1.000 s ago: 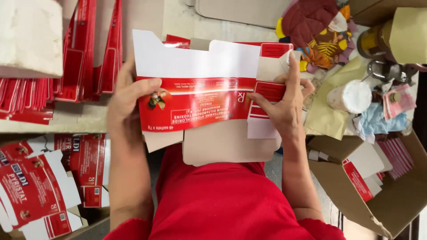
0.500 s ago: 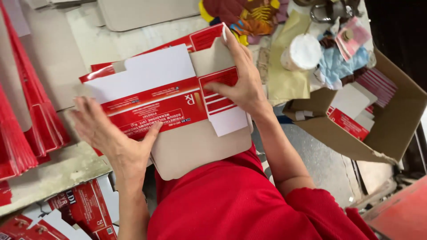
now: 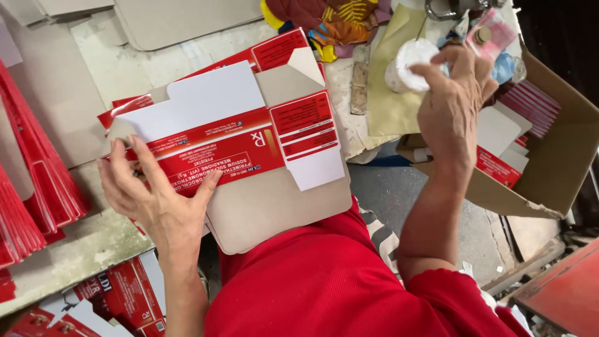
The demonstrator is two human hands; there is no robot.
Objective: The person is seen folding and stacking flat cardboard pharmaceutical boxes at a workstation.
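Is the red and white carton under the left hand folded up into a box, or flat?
Flat. The red and white carton blank lies spread on a grey board, flaps out, the left hand pressing its edge.

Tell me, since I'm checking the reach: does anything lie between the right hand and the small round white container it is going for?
Nothing visible does. The right hand is raised over the olive cloth, its fingertips already at the round white container. The left hand lies flat on the red and white carton blank, well apart.

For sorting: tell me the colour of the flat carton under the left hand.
Red and white carton, head view.
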